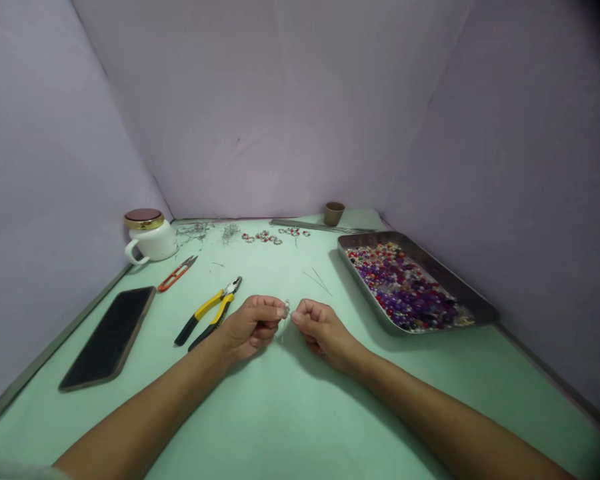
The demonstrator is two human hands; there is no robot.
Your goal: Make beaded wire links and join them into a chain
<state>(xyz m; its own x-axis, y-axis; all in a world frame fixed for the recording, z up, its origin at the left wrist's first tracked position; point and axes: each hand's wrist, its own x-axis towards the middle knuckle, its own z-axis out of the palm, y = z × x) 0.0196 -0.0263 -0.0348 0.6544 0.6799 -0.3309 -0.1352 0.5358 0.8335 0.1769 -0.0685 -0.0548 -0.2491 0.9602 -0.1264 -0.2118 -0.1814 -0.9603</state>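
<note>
— Pale green tabletop (290,413), lilac walls. Where's the piece?
— Mid-table, between your hands: a thin silver wire pin with a pale bead (287,307), roughly upright. Your left hand (253,327) and right hand (320,330) are curled, both pinching it. The yellow-handled pliers (210,313) lie just left.

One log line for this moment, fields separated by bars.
left hand: pinches small pale piece | right hand: closed beside it | pliers: left | bead tray: right
</note>
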